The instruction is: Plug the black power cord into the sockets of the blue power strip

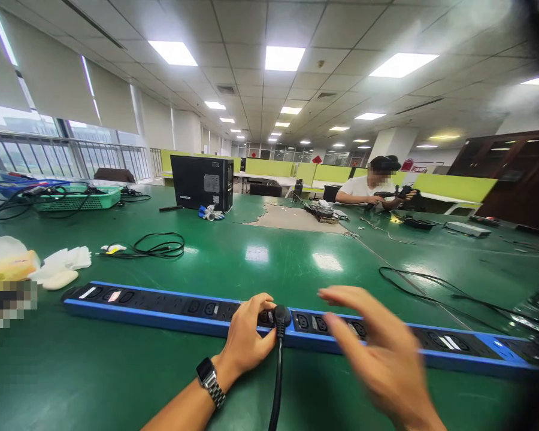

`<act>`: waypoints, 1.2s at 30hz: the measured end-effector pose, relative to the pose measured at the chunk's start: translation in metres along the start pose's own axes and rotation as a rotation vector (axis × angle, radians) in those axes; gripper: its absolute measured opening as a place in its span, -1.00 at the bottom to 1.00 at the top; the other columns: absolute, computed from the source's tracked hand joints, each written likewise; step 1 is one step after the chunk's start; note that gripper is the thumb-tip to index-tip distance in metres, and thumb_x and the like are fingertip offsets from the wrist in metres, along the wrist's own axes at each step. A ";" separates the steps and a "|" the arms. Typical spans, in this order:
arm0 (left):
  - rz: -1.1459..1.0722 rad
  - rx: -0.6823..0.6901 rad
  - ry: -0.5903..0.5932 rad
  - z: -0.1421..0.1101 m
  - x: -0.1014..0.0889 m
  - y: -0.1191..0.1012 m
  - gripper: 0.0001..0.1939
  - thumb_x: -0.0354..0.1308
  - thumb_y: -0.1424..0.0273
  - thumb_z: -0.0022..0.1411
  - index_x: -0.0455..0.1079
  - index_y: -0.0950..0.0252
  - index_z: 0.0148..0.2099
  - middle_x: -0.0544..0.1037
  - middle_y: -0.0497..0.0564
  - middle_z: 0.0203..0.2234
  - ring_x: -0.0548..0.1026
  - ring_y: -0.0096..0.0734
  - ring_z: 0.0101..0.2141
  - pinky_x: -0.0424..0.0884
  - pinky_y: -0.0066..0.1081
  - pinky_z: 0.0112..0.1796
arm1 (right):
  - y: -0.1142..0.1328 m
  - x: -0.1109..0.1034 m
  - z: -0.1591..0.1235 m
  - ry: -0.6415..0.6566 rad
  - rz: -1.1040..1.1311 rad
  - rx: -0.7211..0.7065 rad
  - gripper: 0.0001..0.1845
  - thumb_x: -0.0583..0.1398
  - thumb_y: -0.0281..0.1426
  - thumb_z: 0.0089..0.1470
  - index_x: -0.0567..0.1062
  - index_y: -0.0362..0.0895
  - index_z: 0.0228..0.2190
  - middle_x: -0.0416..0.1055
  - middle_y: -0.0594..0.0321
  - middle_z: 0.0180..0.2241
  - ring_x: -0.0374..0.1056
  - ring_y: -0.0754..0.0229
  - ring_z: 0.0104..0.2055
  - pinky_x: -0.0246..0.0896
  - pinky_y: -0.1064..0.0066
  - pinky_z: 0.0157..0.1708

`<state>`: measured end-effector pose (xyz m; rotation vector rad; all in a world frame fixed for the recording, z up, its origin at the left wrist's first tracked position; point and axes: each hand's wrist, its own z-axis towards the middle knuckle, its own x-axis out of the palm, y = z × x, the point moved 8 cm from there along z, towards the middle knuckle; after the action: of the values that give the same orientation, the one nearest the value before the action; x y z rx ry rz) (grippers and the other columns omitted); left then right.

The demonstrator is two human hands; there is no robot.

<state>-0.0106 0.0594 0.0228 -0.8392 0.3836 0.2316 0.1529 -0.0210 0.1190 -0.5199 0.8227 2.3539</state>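
Across the green table [184, 365] lies a long blue-and-black power strip [170, 310], running from left to right in front of the person. Just left of its middle, the left hand [250, 335] curls over the strip beside a black plug [282, 315] — fingers and thumb partly bent, though whether they grip anything I cannot tell. The plug's cord [276, 383] runs down toward the near edge of the view. Over the strip's right half hovers the right hand [377, 353], blurred — thumb and fingers spread apart, with nothing held between them.
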 end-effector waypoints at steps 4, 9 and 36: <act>0.020 0.025 -0.020 0.000 0.001 -0.001 -0.56 0.17 0.55 0.03 0.23 0.21 -0.02 0.54 0.02 -0.21 0.50 -0.24 -0.18 0.40 -0.25 -0.13 | -0.028 0.063 0.005 0.316 0.089 -0.010 -0.43 0.26 -0.35 0.03 0.35 0.03 0.10 0.39 0.13 0.00 0.34 0.05 0.03 0.33 0.16 0.01; 0.076 0.075 0.003 0.001 0.003 -0.004 -0.62 0.14 0.58 0.06 0.26 0.22 -0.05 0.52 0.01 -0.24 0.49 -0.26 -0.21 0.42 -0.29 -0.18 | -0.039 0.076 -0.010 0.325 0.154 -0.066 -0.57 0.17 -0.43 0.09 0.43 0.02 0.02 0.38 0.11 0.01 0.32 0.08 0.05 0.31 0.16 0.02; 0.249 0.181 0.068 0.003 0.010 -0.014 -0.65 0.20 0.42 0.19 0.32 0.23 0.04 0.55 0.04 -0.20 0.47 -0.23 -0.21 0.40 -0.24 -0.17 | -0.150 -0.012 -0.039 0.161 -0.067 0.121 -0.69 0.13 -0.26 0.15 0.52 0.03 -0.08 0.55 0.17 -0.21 0.46 0.12 -0.21 0.44 0.27 -0.21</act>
<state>0.0037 0.0531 0.0302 -0.6211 0.5657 0.3943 0.2637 0.0440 0.0322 -0.6820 0.9979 2.2064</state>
